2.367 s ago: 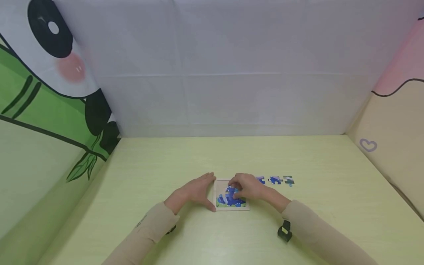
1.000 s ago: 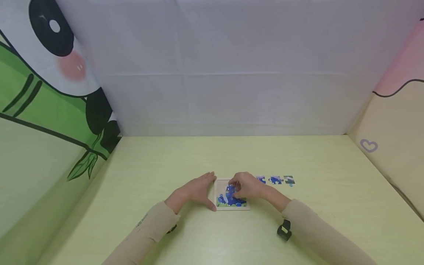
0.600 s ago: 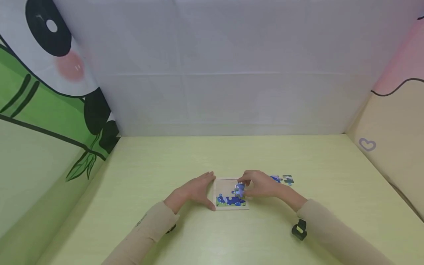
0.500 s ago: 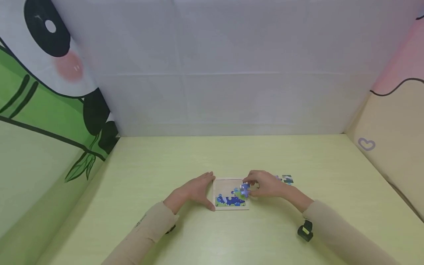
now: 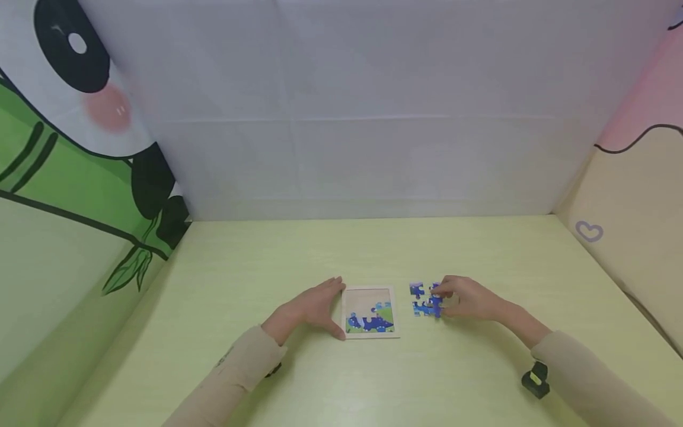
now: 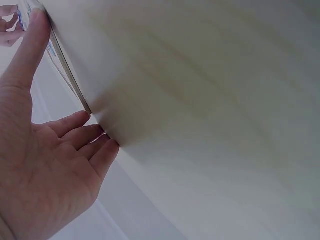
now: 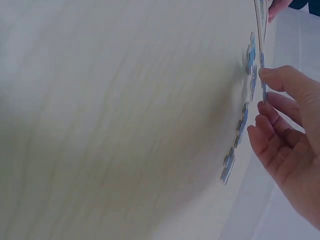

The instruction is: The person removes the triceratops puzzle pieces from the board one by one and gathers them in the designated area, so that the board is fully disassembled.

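In the head view a square puzzle frame [image 5: 372,336] lies on the table, its lower part filled with blue dinosaur pieces [image 5: 372,324] and a green and blue piece above them at the right. My left hand [image 5: 312,307] rests along its left side, thumb at the near corner and fingertips at the far one; the left wrist view shows those fingers straight. To the right of the frame, my right hand [image 5: 472,300] pinches a blue puzzle piece [image 5: 437,305] between thumb and fingers. The right wrist view shows the held piece [image 7: 264,90] edge-on, raised above the loose pieces.
Loose puzzle pieces [image 5: 417,289] lie right of the frame, and another [image 5: 421,308] sits nearer, partly overlapped by the held piece. In the right wrist view several loose pieces [image 7: 228,167] line the table. A white wall [image 5: 373,160] stands behind the table [image 5: 256,255].
My right hand has lifted a blue piece out of the frame and carried it right, over the loose pieces. A green and blue piece now shows in the frame. My left hand stays put.
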Available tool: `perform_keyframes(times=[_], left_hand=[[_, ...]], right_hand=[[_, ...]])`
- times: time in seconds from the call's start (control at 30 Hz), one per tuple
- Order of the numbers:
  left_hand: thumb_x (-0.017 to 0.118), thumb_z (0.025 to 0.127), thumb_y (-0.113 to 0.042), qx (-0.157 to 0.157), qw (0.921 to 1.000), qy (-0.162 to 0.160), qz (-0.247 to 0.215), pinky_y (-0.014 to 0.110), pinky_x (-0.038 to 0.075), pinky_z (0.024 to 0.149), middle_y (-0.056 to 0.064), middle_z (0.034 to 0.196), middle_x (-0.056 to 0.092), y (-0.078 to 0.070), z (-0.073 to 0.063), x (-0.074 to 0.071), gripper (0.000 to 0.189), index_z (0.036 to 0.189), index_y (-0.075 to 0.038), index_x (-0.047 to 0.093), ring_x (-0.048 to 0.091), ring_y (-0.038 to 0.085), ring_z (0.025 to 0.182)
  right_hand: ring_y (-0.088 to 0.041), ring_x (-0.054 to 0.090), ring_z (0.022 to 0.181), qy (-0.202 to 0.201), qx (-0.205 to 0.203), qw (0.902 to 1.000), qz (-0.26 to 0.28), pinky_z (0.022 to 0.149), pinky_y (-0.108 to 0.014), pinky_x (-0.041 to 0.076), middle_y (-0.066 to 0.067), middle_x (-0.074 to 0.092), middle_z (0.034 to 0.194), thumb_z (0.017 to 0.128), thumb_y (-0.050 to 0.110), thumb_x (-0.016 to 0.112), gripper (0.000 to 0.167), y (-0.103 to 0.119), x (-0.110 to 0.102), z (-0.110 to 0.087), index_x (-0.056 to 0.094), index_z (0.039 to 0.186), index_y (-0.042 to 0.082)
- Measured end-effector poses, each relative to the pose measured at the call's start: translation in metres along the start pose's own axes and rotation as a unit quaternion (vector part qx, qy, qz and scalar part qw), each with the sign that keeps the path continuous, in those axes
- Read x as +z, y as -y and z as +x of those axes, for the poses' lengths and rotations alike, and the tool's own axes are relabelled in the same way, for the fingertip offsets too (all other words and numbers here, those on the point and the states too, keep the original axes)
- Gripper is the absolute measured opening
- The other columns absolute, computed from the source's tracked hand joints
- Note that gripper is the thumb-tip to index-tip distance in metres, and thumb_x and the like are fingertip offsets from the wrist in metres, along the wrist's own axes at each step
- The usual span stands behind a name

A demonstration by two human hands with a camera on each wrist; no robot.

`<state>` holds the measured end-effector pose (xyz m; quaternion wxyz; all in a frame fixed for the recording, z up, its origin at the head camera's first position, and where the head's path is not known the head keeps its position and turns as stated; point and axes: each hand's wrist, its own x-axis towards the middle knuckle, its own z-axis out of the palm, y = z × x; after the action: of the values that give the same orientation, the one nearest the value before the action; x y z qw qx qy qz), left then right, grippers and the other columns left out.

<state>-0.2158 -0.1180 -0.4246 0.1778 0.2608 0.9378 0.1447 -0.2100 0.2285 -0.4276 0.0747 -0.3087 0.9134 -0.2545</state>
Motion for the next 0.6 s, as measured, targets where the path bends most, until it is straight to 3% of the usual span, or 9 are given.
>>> perform_keyframes(times=[0.13,0.6], left_hand=[[0.081,0.057,-0.049,0.002,1.0000,-0.001,-0.003,0.043,0.019,0.111,0.015,0.149,0.019,-0.002,-0.002,-0.001,0.108,0.140,-0.002,0.030,0.016,0.029,0.137],[0.082,0.057,-0.046,0.007,0.9998,-0.007,-0.014,0.044,0.020,0.110,0.016,0.148,0.020,-0.002,-0.003,0.000,0.107,0.139,-0.002,0.030,0.016,0.030,0.136]], right_hand=[[-0.012,0.051,0.079,0.004,0.019,0.9998,0.006,0.067,-0.025,0.048,0.002,0.057,0.086,0.072,0.008,0.071,0.037,-0.008,-0.001,-0.007,0.065,0.107,-0.003],[-0.012,0.053,0.081,0.002,0.016,0.9998,0.014,0.070,-0.026,0.049,0.001,0.058,0.088,0.070,0.005,0.072,0.039,-0.021,-0.001,-0.011,0.064,0.107,-0.004]])
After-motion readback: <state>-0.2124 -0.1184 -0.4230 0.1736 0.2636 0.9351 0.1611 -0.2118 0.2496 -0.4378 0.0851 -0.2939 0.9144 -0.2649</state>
